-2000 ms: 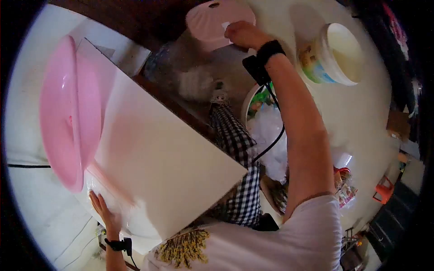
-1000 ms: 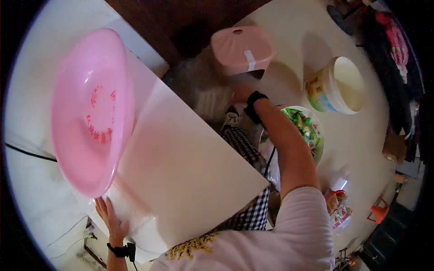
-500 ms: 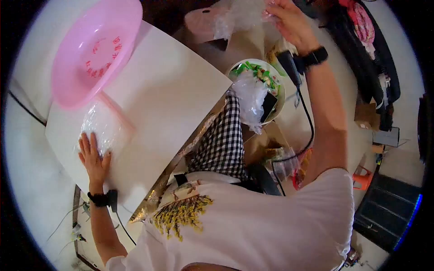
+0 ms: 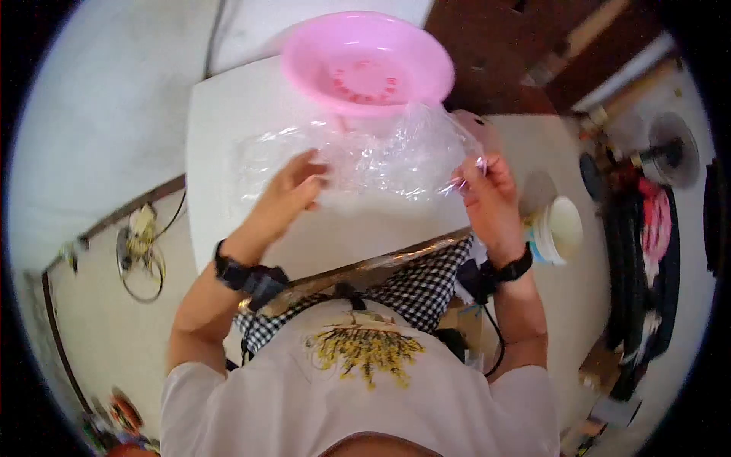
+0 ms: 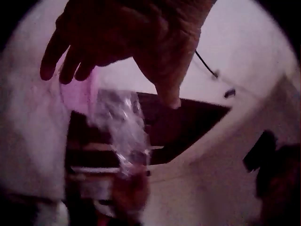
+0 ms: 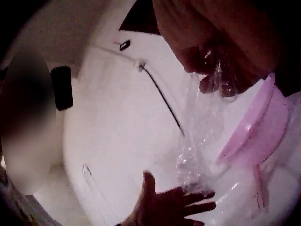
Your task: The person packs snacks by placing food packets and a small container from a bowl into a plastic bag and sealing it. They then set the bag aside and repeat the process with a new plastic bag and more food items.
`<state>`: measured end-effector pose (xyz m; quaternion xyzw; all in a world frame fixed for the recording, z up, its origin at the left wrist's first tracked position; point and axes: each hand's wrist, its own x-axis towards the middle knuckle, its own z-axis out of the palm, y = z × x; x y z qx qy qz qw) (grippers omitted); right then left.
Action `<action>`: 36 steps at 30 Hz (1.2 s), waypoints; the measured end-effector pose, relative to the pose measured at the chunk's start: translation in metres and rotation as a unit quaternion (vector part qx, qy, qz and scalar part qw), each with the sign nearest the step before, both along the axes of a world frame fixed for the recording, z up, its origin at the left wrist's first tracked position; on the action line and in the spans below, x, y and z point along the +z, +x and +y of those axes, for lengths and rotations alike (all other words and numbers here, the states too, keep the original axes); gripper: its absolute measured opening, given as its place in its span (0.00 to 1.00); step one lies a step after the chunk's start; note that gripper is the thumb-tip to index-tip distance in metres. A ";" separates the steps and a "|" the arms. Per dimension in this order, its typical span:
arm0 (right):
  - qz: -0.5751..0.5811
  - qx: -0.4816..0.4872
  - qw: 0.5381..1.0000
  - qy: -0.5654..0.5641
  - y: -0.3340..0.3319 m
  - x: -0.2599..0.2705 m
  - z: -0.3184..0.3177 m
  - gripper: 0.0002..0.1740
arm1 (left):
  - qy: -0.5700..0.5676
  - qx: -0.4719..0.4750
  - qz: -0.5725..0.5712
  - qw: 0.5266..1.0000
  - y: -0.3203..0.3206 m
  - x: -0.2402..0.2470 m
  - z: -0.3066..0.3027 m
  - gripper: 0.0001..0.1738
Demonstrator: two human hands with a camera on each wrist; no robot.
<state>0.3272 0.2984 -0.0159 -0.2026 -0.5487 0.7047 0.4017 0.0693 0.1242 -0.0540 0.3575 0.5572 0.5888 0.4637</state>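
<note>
My right hand [image 4: 491,202] pinches one end of a thin, crinkled clear plastic bag [image 4: 415,152] above the table. The bag stretches left toward my left hand [image 4: 289,194], which is raised over the tabletop. In the right wrist view the left hand [image 6: 171,207] has its fingers spread at the bag's lower end, without gripping it. The left wrist view shows the left hand [image 5: 131,37] with straight fingers and the thumb apart. Flat clear plastic [image 4: 263,156] lies on the white table [image 4: 217,114], partly under the bag. Behind it stands a pink basin [image 4: 320,84] with red lettering inside.
A white bucket [image 4: 562,228] stands on the floor to the right. Part of a pink stool [image 4: 481,131] shows beyond the table's right end. A standing fan [image 4: 670,151] is farther right. Cables [image 4: 145,251] hang beside the table at left.
The right hand has brought the clear bag from the right, near the floor, to above the table. My left hand has lifted off the flat plastic. The head view has turned to face the table.
</note>
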 end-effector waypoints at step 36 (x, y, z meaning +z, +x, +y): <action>-0.052 -0.038 0.997 0.032 -0.103 -0.042 -0.059 0.07 | 0.074 0.144 0.049 0.986 -0.010 0.005 -0.069 0.22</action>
